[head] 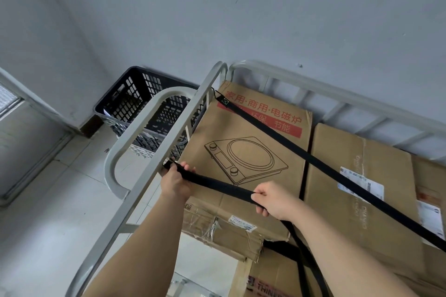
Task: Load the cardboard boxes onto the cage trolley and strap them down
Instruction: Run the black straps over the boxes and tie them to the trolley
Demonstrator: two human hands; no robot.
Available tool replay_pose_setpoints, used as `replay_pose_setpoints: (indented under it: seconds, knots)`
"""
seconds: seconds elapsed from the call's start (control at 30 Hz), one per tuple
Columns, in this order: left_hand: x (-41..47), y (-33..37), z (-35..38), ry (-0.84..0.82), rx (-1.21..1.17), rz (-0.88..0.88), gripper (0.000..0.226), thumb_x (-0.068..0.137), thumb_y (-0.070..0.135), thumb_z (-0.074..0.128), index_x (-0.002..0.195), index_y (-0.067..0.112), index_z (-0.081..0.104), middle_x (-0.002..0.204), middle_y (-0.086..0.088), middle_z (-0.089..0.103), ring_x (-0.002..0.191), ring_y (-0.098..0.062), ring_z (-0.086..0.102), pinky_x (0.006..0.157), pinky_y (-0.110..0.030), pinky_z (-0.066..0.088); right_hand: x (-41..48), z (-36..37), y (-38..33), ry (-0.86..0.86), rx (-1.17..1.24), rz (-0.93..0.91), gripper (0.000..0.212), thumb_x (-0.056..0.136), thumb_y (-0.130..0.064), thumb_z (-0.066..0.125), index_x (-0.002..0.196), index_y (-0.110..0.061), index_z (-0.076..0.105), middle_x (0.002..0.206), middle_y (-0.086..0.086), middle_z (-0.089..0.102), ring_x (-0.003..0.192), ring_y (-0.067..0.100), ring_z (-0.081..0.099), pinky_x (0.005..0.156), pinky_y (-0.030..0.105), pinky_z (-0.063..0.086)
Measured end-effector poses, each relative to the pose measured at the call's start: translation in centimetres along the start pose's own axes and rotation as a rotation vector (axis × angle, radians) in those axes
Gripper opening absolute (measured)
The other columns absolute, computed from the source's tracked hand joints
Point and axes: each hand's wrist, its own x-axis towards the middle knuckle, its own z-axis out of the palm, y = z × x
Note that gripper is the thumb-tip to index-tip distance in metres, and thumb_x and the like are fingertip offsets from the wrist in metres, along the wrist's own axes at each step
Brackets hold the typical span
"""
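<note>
Near strap (217,184) lies over the cardboard boxes (253,147) stacked on the cage trolley (183,125). Left hand (175,182): grip clamped on its hook end at the trolley's rail. Right hand (272,201) pinches the webbing. Best: seat hook fully, keep webbing flat. Black crate (135,99) crowds the rail's far side; open floor left.

The top cardboard box (251,183) reads 家用·商用·电磁炉 above 节能 on a red band (293,131); a lower box (277,272) shows THIN.

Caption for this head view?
Left hand and right hand grip a black webbing strap across brown cardboard boxes on a grey metal cage trolley.
</note>
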Motion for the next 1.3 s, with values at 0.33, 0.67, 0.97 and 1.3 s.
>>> replay_pose_setpoints:
  seconds: [0.33,0.67,0.97,1.3]
  knots:
    - [-4.8,-2.9,-1.3,-0.062,-0.03,-0.009,0.013,0.102,0.015,0.035,0.094,0.014,0.046,0.068,-0.001,0.04,0.054,-0.016,0.038,0.063,-0.034,0.045,-5.6,-5.0,4.3,0.054,0.041,0.024,0.032,0.088,-0.045,0.059,0.08,-0.015,0.067,0.056,-0.007,0.061,0.049,0.004,0.052,0.061,0.027,0.048]
    - [-17.2,-13.3,2.4,-0.276,0.078,-0.133,0.028,0.103,0.02,0.035,0.077,0.013,0.044,0.071,0.001,0.048,0.064,-0.016,0.052,0.071,-0.031,0.047,-19.4,-13.6,16.2,0.235,0.21,0.035,0.038,0.078,-0.052,0.07,0.073,-0.015,0.066,0.048,-0.006,0.041,0.045,0.011,0.038,0.075,0.036,0.055]
    - [-30.6,-27.7,3.9,-0.397,0.769,-0.032,0.025,0.099,0.02,0.05,0.101,-0.003,0.061,0.092,-0.018,0.071,0.08,-0.025,0.067,0.064,-0.033,0.052,-32.7,-19.5,30.1,0.432,0.235,-0.061,0.052,0.062,-0.066,0.07,0.073,-0.015,0.068,0.048,-0.008,0.046,0.046,0.009,0.045,0.058,0.022,0.047]
    - [-37.6,-35.1,6.2,-0.927,2.026,1.017,0.026,0.094,0.046,0.051,0.109,0.029,0.065,0.097,0.009,0.064,0.088,-0.015,0.059,0.081,-0.036,0.052,-38.1,-22.6,36.5,0.5,0.254,-0.092,0.021,0.08,-0.046,0.07,0.08,-0.025,0.072,0.051,-0.009,0.053,0.046,0.006,0.048,0.068,0.03,0.049]
